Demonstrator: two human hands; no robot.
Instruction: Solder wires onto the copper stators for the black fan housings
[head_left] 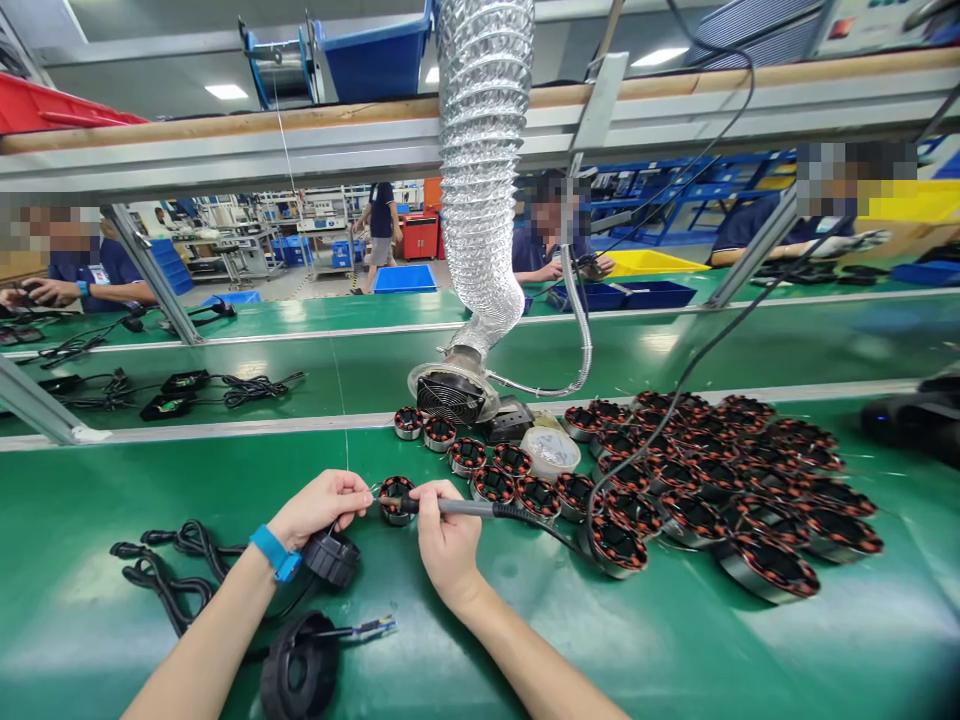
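While right hand (pixel 450 540) grips soldering iron (pixel 472 508), sign (pixel 862 22) illegible.

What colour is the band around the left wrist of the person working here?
The wristband is bright blue, showing best in the head view.

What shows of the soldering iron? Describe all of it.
The soldering iron is slim, with a grey, seemingly plastic handle, a dark front section and a brownish tip. The right hand grips it near the front. It lies nearly level, its tip over a ring and pointing towards the left hand. A black cable leaves its rear. Whether the tip touches anything, I cannot tell.
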